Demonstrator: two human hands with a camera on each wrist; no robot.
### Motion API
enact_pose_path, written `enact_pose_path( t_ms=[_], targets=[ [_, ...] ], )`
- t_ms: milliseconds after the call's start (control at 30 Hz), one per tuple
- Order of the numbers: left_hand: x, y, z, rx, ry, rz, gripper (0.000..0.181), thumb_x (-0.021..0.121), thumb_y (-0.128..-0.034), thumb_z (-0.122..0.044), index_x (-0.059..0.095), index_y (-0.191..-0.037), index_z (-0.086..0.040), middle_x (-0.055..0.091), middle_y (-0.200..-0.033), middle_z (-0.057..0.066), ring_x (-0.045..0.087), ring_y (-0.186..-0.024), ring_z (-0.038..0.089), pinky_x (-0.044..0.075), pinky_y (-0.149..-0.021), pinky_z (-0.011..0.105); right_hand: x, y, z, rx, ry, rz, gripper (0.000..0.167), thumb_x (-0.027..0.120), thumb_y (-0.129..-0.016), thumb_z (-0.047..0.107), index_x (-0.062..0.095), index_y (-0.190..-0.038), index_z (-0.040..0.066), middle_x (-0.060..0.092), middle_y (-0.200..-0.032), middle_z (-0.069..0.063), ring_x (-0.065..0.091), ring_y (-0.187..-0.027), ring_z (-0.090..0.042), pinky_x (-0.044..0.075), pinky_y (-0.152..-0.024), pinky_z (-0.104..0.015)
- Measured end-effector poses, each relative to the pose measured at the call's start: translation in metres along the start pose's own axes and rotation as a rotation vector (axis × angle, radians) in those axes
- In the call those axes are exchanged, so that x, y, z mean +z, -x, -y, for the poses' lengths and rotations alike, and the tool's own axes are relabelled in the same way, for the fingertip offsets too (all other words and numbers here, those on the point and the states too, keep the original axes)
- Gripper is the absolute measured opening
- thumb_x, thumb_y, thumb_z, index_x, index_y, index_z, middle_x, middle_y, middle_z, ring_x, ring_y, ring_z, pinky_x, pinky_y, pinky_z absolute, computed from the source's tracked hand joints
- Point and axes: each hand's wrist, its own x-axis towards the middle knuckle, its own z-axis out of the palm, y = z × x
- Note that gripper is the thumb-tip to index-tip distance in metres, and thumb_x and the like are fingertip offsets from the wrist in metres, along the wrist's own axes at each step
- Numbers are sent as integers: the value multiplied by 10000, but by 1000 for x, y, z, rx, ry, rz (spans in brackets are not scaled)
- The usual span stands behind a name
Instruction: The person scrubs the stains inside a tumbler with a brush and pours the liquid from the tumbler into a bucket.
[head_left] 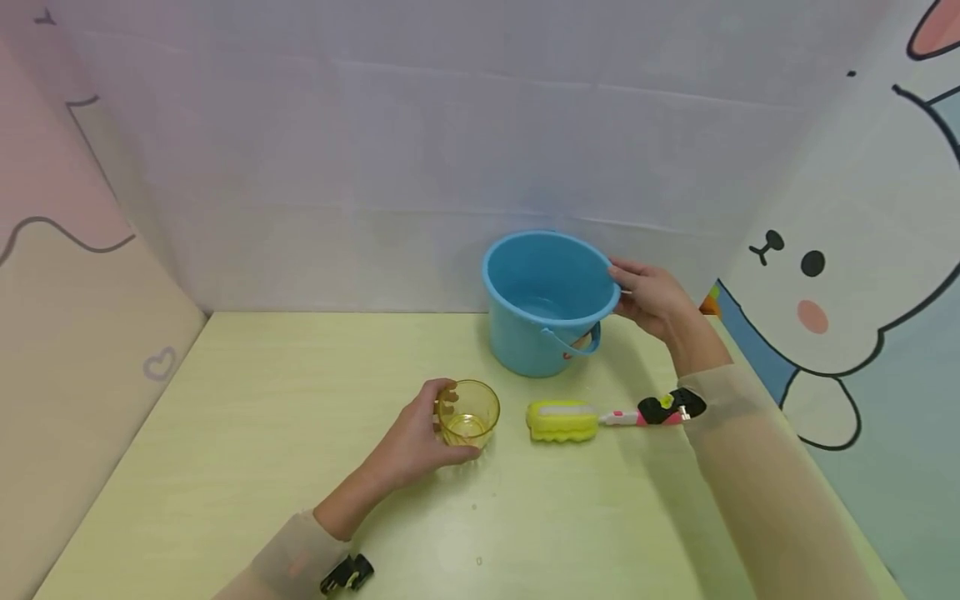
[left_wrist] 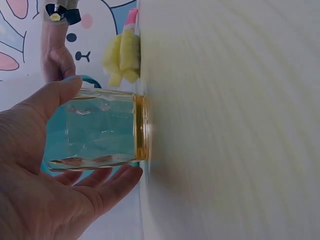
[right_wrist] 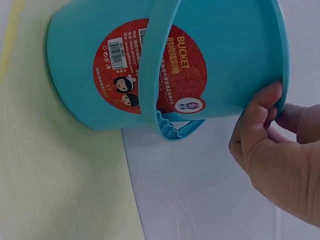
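Observation:
A clear amber glass cup (head_left: 471, 414) stands upright on the pale yellow table. Around its side my left hand (head_left: 414, 440) holds it, thumb on the near side and fingers on the far side; the left wrist view shows the cup (left_wrist: 102, 131) between thumb and fingers. Farther back is a light blue bucket (head_left: 528, 342), its inside bare and its handle hanging down in front. My right hand (head_left: 651, 298) pinches the bucket's right rim. In the right wrist view, the bucket (right_wrist: 230, 65) bears a red label, and thumb and fingers grip its edge.
A cup brush (head_left: 562, 422) with a yellow sponge head and a pink and white handle lies in front of the bucket, partly under the right wrist's strap. Behind the table (head_left: 262, 400) rises a pale wall covering (head_left: 337, 167); printed cartoon panels flank both sides. Small droplets dot the tabletop.

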Motion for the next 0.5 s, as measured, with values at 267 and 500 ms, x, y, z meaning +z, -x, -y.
enact_pose_path(
  t_ms=[267,500],
  targets=[
    [-4,4,0,3,-6,21,1064,1011,-716,-273,399,-1567,-92,530,-1484,101,604,-1245,337,538,-1023,495,-3,3,-4,-8,85,-29,608,500,-1120,378,412,-1620,42,564,-1290,-134,664,-920,-129,596,-844,-247],
    [-13,7,1,10,-7,9,1111,1002,-724,-409,386,-1592,-88,536,-1489,78,569,-1305,302,501,-1069,522,-5,14,-5,-12,159,-47,670,447,-1116,501,420,-1577,16,522,-1281,-164,639,-923,-135,595,-819,-242]
  ],
)
